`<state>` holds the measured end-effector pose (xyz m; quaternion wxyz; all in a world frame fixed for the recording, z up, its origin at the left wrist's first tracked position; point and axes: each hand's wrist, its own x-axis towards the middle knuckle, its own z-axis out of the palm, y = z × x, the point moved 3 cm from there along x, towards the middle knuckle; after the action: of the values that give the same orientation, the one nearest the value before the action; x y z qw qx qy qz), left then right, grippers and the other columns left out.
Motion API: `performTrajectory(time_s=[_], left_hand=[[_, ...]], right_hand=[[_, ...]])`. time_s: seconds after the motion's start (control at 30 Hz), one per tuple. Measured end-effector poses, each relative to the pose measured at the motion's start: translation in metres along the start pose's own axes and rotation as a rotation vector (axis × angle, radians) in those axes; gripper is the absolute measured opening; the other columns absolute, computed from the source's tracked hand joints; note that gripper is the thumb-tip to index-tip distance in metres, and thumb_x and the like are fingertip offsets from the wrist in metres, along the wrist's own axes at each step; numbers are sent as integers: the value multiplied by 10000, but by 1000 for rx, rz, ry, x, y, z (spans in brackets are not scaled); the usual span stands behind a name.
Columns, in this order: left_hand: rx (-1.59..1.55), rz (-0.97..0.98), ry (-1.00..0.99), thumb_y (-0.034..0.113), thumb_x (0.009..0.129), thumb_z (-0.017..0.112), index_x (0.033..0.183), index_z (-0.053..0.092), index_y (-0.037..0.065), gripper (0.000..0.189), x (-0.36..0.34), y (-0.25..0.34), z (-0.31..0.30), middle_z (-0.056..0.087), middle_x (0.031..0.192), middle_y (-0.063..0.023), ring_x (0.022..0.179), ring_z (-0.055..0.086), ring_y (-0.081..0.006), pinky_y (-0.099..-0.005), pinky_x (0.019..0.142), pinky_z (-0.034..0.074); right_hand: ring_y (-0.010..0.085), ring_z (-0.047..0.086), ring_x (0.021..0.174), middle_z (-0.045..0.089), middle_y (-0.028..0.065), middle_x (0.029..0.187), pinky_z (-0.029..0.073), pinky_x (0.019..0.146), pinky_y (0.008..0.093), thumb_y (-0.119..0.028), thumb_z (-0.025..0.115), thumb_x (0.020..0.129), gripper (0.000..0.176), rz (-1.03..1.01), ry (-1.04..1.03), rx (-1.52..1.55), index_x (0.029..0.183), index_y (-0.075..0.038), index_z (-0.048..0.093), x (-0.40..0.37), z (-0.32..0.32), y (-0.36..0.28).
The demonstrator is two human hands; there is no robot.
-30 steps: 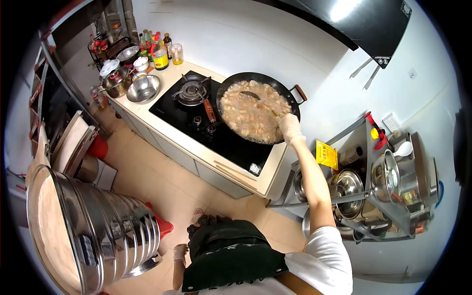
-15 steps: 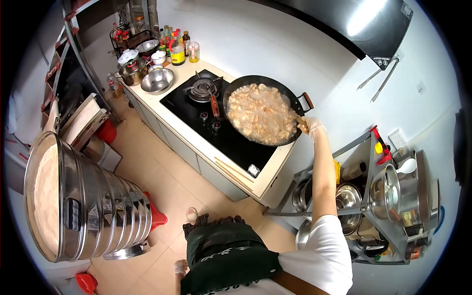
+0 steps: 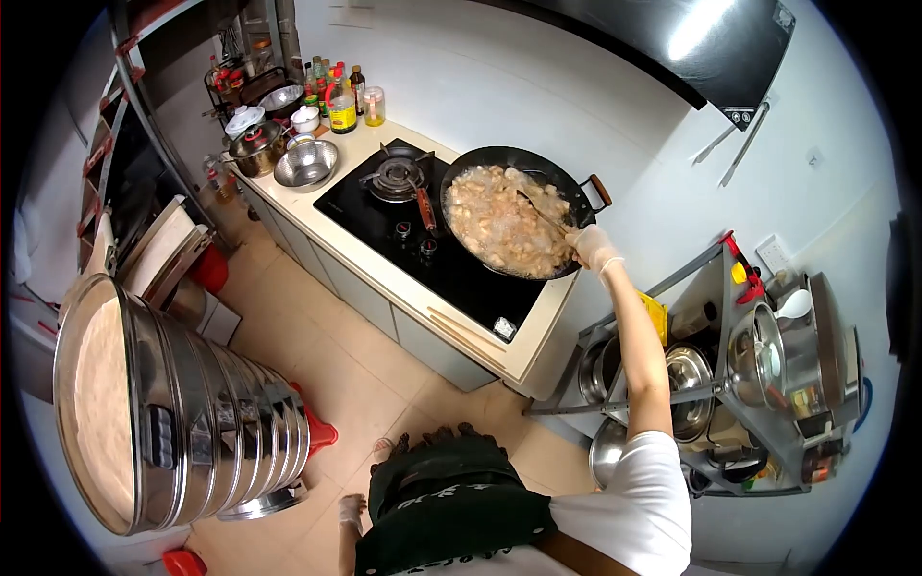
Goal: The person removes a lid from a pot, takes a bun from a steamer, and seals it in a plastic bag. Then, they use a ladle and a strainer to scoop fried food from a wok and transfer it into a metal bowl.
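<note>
My right hand (image 3: 597, 249), in a clear thin glove, is closed round the handle of a wok spatula (image 3: 544, 213). Its dark shaft slants down to the left into the food, and its head is buried. A large black wok (image 3: 557, 177) sits on the right burner, holding pale chunks of food (image 3: 499, 216) in bubbling, steaming liquid. Low at the bottom edge hangs my left hand (image 3: 352, 509), also gloved, beside the dark apron (image 3: 451, 504). Its fingers look loosely apart, and I see nothing in it.
Left of the wok is a bare burner (image 3: 397, 178) on the black hob. A steel colander (image 3: 306, 164), a lidded pot (image 3: 257, 149) and several bottles stand on the counter's far left. Chopsticks (image 3: 466, 336) lie along its front edge. A tall steel steamer stack (image 3: 182, 422) and a rack of bowls (image 3: 624, 408) flank me.
My right hand has moved slightly left over the wok's rim, and the spatula's shaft now shows across the food. My left hand shows a little more as the view shifts.
</note>
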<state>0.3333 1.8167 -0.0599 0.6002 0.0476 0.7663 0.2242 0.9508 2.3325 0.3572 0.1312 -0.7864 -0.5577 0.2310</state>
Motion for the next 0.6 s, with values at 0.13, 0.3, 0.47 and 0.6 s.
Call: performTrajectory(time_s=[0.13,0.3,0.47,0.6], left_hand=[[72,121,27,214,857,619,823,666,83,143,28,54,-10,621,633,-25,479,546,-137,-274,433,391],[145,94,-18,172,831,633,778,627,85,102,39,73,-26,610,625,-50,460,550,-161,-281,415,398],[194,22,-134,133,831,573,747,578,71,105,59,39,-43,537,588,-50,439,480,-160,-293,393,341],[147,-83,-103,76,785,616,771,625,49,32,57,22,-57,556,579,-54,416,484,-154,-293,381,335]], right_hand=[[376,664,778,667,237,826,540,708,412,-275,584,920,261,-273,250,-427,988,-45,686,-60,-7,-31],[349,662,816,677,173,812,525,718,446,-283,581,896,231,-250,272,-672,909,-69,670,-139,-27,-69],[314,666,814,686,134,812,529,728,412,-314,630,862,257,-186,286,-771,979,-92,688,-194,-69,-86],[317,670,812,693,133,815,534,743,400,-308,661,834,236,-109,225,-818,922,-97,720,-219,-87,-88]])
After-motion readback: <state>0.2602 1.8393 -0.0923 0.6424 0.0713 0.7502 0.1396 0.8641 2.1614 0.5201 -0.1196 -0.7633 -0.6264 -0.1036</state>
